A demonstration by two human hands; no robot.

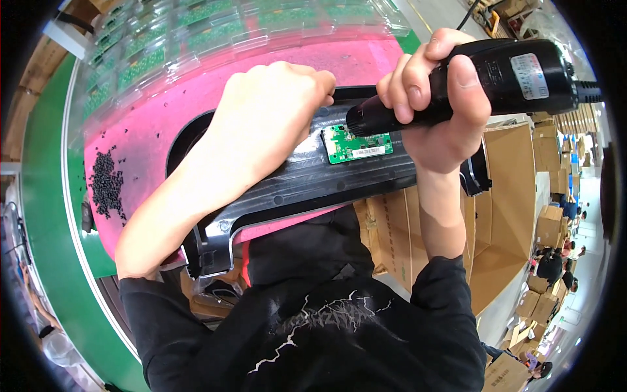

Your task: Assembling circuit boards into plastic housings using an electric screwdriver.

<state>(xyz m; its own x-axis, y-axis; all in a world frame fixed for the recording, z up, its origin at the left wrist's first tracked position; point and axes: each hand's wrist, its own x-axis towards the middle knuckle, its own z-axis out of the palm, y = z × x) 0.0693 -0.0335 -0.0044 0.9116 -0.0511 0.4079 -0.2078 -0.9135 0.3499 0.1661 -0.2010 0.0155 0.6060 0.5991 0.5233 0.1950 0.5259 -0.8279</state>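
Right fingers (416, 81) around one screwdriver (498, 75) over one board (358, 146)

A pale rectangular label (529, 76) with rows of fine print stands on the black cylindrical handheld power tool (493, 73); the print is too small to read. A white strip (369, 152) with one line of tiny dark characters marks the green rectangular circuit board (338, 149). Grey stylised lettering (326, 319), crossed by pale lightning lines, spans the black fabric T-shirt (294, 359). Dark printing, blurred, appears on the brown cardboard box (499, 380) at lower right.
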